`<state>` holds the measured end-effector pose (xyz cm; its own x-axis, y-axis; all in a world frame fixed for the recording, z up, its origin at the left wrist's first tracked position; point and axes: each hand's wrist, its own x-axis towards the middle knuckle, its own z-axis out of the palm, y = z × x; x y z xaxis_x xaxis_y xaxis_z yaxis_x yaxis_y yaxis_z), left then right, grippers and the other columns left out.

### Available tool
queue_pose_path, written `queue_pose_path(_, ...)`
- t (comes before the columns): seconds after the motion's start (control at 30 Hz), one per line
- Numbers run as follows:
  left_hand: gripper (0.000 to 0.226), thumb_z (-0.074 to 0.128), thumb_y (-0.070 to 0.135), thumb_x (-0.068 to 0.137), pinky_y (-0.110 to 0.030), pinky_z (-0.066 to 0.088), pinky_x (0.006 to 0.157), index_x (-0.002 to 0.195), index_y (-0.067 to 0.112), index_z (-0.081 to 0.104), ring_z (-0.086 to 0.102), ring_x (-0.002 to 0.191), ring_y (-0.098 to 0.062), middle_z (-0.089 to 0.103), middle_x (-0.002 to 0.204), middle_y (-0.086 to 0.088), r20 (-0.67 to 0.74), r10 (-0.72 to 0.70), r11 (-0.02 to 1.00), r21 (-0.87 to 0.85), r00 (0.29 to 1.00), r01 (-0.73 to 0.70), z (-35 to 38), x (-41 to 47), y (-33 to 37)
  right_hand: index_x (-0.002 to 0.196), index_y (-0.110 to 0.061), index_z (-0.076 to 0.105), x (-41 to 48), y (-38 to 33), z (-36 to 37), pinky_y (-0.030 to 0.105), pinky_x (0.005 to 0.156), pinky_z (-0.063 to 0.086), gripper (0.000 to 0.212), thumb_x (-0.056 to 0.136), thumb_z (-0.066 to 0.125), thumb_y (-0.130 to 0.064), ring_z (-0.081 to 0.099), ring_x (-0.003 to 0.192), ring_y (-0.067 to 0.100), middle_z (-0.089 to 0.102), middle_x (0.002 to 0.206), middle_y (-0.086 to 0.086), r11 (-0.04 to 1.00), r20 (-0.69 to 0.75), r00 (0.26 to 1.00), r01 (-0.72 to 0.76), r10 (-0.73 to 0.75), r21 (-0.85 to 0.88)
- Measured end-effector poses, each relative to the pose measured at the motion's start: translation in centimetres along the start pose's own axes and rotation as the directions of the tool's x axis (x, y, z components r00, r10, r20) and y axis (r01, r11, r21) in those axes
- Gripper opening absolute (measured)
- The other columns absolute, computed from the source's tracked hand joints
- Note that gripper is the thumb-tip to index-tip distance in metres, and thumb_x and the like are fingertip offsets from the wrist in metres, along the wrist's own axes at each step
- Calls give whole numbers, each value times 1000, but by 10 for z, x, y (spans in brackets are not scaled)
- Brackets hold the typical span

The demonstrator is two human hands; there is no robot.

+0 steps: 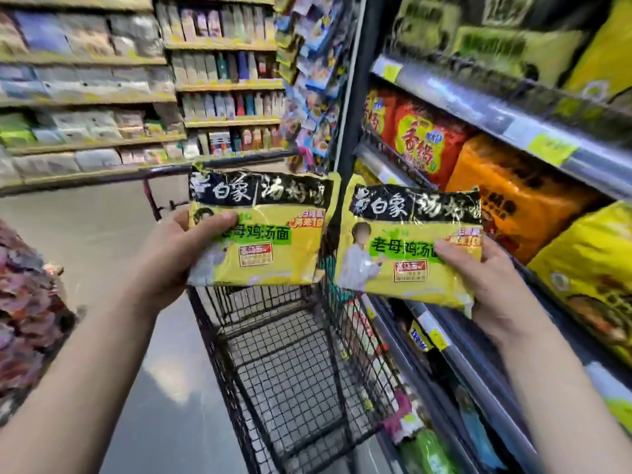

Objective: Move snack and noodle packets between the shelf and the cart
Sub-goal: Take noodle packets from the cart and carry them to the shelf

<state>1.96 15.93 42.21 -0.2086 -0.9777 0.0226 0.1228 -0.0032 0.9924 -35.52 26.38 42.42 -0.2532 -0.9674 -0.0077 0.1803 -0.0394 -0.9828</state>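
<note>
The left hand (178, 254) grasps one yellow noodle packet (273, 241) above the wire cart (290, 364); the right hand (478, 282) grasps a second packet (403, 254) beside the shelf (496, 118). Grey shop floor (102, 234) below.

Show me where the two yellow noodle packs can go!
The cart has a bare wire floor between its mesh sides, just below the left noodle pack held by the left hand. The shelf beside the right noodle pack, in the right hand, is crowded with red, orange and yellow packs; no gap shows.
</note>
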Motion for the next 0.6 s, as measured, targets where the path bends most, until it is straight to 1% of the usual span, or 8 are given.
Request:
queue_pose_path(0.07, 44, 90, 39, 68, -29, 62, 67, 97, 11, 74, 79, 82, -24, 80, 98, -14, 88, -1, 1000, -9, 996, 2, 3, 1, 2, 108, -17, 69, -23, -5, 1, 32, 62, 63, 44, 67, 83, -25, 80, 82, 22, 82, 101, 8, 1000, -53, 998, 23, -23, -5)
queue_pose_path(0.17, 29, 89, 39, 72, -29, 62, 65, 90, 18, 78, 80, 83, -25, 81, 98, -13, 212, -1, 1000, -28, 977, 7, 14, 1, 3, 104, -17, 69, -62, -11, -3, 30, 59, 62, 37, 70, 78, -22, 80, 77, 18, 82, 93, 4, 998, -137, 989, 53, -55, -13)
queue_pose_path(0.2, 34, 90, 42, 71, -29, 62, 67, 92, 18, 78, 80, 85, -25, 81, 99, -13, 252, 7, 1000, -26, 968, 0, 19, 1, 3, 103, -18, 69, -75, -12, -6, 30, 58, 62, 35, 70, 78, -22, 80, 76, 18, 82, 92, 4, 998, -168, 984, 59, -62, -17)
queue_pose_path(0.3, 68, 95, 51, 60, -33, 63, 72, 108, 9, 69, 79, 91, -29, 79, 106, -15, 355, -7, 1000, -13, 935, 12, 40, -4, 2, 103, -18, 68, -119, -17, -15, 31, 56, 62, 37, 68, 79, -24, 80, 75, 19, 82, 91, 4, 997, -268, 961, 69, -73, -23)
queue_pose_path(0.37, 76, 97, 50, 55, -33, 63, 72, 111, 8, 67, 79, 92, -30, 79, 107, -16, 404, -33, 998, -30, 914, 49, 56, -9, 1, 107, -18, 68, -149, -20, -23, 30, 57, 62, 45, 65, 82, -26, 80, 78, 19, 82, 94, 4, 996, -338, 937, 77, -85, -37)
queue_pose_path(0.47, 60, 97, 49, 57, -34, 63, 71, 102, 15, 75, 79, 90, -30, 79, 107, -16, 497, -40, 998, -29, 867, 62, 83, -23, 0, 100, -22, 75, -193, -24, -35, 31, 59, 62, 51, 55, 96, -33, 80, 78, 18, 82, 94, 4, 993, -423, 898, 98, -117, -67)
queue_pose_path(0.57, 43, 95, 50, 56, -34, 63, 67, 89, 26, 81, 80, 84, -24, 81, 100, -9, 565, -25, 997, -49, 825, 63, 116, -47, 3, 86, -33, 81, -242, -32, -49, 30, 58, 62, 41, 49, 98, -40, 79, 75, 16, 82, 91, 2, 988, -483, 862, 131, -157, -87)
queue_pose_path(0.6, 42, 95, 51, 56, -34, 63, 66, 88, 27, 81, 80, 83, -23, 81, 100, -8, 590, -17, 997, -55, 807, 61, 128, -55, 4, 85, -34, 81, -260, -35, -54, 30, 58, 62, 43, 47, 100, -42, 80, 75, 16, 82, 91, 2, 985, -500, 849, 146, -170, -87)
